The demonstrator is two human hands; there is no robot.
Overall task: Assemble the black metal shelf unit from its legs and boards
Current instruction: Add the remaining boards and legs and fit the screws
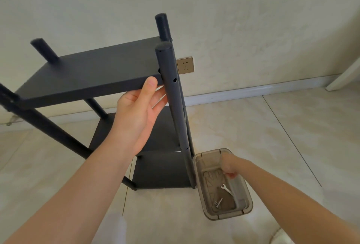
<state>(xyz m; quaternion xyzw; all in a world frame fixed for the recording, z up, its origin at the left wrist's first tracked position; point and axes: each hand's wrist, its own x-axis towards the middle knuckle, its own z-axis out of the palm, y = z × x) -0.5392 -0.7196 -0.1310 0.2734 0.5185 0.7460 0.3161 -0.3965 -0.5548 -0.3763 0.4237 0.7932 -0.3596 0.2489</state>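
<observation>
Your shelf unit stands tall on the floor by the wall, with its legs pointing up. Its top board lies flat, long side running left to right. Keep it level against the front right leg so the holes line up. Your left hand pinches its front edge, thumb in front, fingers under. Your right hand is curled inside the clear box, near a wrench. I cannot tell if it holds anything.
</observation>
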